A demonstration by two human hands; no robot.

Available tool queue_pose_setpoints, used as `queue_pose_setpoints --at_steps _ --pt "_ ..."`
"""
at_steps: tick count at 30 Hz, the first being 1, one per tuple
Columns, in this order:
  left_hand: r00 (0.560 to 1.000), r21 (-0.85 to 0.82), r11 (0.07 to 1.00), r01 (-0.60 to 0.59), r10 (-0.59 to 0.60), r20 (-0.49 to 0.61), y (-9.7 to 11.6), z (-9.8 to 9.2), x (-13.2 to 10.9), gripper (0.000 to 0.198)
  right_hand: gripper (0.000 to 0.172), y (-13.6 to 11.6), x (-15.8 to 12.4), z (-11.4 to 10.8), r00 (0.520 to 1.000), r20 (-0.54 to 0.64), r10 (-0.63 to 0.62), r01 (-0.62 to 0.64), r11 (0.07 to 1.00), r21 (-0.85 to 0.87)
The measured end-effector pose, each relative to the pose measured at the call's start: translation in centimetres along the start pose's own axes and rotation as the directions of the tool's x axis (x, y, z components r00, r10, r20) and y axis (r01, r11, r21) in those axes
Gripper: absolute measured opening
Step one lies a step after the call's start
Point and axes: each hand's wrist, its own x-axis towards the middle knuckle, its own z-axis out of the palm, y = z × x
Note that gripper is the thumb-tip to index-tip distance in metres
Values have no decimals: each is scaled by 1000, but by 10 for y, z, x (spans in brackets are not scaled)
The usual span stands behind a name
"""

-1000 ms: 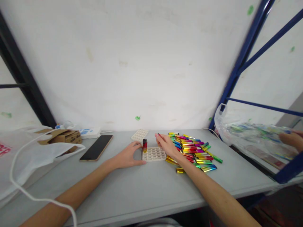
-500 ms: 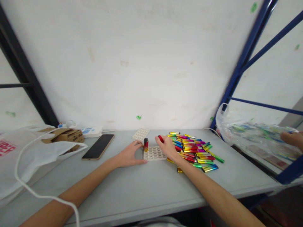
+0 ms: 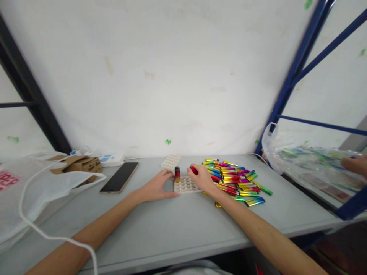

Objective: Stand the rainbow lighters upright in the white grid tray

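A white holed tray (image 3: 185, 186) lies on the grey table (image 3: 160, 225). One red-and-black tube (image 3: 177, 174) stands upright in its far left corner. My left hand (image 3: 157, 186) rests against the tray's left edge, fingers curled around it. My right hand (image 3: 201, 178) hovers over the tray's right side, pinching a red tube (image 3: 194, 170). A heap of shiny multicoloured tubes (image 3: 236, 181) lies just right of the tray.
A second holed tray (image 3: 170, 162) sits behind. A phone (image 3: 119, 177), a cardboard box (image 3: 78, 164), a power strip (image 3: 110, 159) and a white bag (image 3: 31, 191) lie left. At right, another person's hand (image 3: 354, 164) touches a plastic bag (image 3: 304, 162) by a blue frame (image 3: 289, 84).
My right hand has moved left from the heap to above the tray, carrying the red tube. My left hand has stayed at the tray's edge.
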Motion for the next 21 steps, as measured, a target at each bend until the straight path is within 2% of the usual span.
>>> queue_pose_setpoints --at_steps 3,6,10,12,17,21 --pt "1000 -10 1000 0 0 1 2 -1 0 66 35 4 -1 2 998 28 -52 53 998 -40" --pt "1000 -34 999 -1 1 1 2 -1 0 67 29 7 -2 3 983 99 -155 163 984 -70" --pt "1000 -49 999 10 -10 7 -1 2 0 71 27 6 -4 0 916 200 -347 371 924 -93" --pt "1000 -51 999 14 -13 7 -3 4 0 72 31 3 -4 -4 897 221 -383 415 901 -123" --pt "1000 -56 998 9 -9 4 -2 3 0 72 45 -4 -4 -15 932 230 -281 319 937 -145" --pt "1000 -50 999 10 -10 1 0 2 0 72 45 -5 -4 -16 968 153 -199 219 968 -126"
